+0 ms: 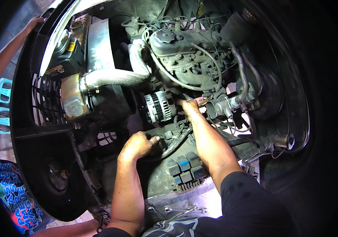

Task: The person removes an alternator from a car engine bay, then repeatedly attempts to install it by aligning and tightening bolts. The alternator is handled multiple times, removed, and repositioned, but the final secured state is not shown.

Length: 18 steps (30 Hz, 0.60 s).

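Note:
In the middle of the engine bay sits a silver and black alternator point(160, 107), beside the engine block point(184, 67). My right hand point(189, 108) reaches to its rear end, fingers bent together; what the fingertips grip there is hidden. Lower and to the left, my left hand point(136, 146) is at the inner fender panel point(155, 173). Its thumb sticks out toward a black cable point(171, 149), while the other fingers are hidden behind the hand. A relay and fuse block point(185, 170) is fixed to the panel between my forearms.
A braided hose point(117, 78) runs from the radiator point(74, 96) to the engine. Several wrenches point(177, 210) lie near my body. At the left, another person's arm point(10, 51) reaches to the front edge; a second bare arm point(68, 230) shows at lower left. A battery point(68, 57) stands upper left.

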Available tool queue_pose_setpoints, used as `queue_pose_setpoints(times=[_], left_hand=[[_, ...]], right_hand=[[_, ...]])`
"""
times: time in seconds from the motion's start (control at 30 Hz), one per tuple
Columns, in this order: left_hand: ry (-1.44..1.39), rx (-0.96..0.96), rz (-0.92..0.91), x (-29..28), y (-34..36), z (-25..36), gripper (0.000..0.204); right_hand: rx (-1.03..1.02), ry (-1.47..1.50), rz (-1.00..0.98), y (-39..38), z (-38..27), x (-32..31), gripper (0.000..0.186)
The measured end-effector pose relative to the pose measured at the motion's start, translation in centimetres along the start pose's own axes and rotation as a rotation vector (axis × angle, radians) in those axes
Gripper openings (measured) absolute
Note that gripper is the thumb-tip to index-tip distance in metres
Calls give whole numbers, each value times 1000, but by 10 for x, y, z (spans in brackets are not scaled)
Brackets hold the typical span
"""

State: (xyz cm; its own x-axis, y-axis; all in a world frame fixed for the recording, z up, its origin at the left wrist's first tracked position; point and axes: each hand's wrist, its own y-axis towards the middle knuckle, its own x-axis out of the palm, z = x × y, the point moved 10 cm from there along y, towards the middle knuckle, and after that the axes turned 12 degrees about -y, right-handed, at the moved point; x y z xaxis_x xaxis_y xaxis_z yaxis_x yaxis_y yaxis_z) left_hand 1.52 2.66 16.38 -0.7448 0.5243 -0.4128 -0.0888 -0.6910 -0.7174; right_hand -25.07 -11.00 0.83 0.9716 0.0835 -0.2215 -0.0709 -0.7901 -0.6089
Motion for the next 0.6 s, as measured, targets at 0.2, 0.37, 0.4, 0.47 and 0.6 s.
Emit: queue_pose_setpoints(times=[0.2,0.37,0.4,0.47,0.6], left_hand=[[-20,33,7,-1,-1,3,69],[0,24,6,-2,-3,5,68],[0,24,8,-2,-3,5,68],[-26,2,1,-3,1,1,69],[-246,-118,85,-13,29,-24,71]], right_hand=[[-26,66,19,-13,-11,1,41],[-7,56,35,-17,-13,-1,41],[-9,59,31,-16,-13,-1,42],[9,64,32,-13,-8,-1,43],[34,63,30,-6,1,-2,45]])
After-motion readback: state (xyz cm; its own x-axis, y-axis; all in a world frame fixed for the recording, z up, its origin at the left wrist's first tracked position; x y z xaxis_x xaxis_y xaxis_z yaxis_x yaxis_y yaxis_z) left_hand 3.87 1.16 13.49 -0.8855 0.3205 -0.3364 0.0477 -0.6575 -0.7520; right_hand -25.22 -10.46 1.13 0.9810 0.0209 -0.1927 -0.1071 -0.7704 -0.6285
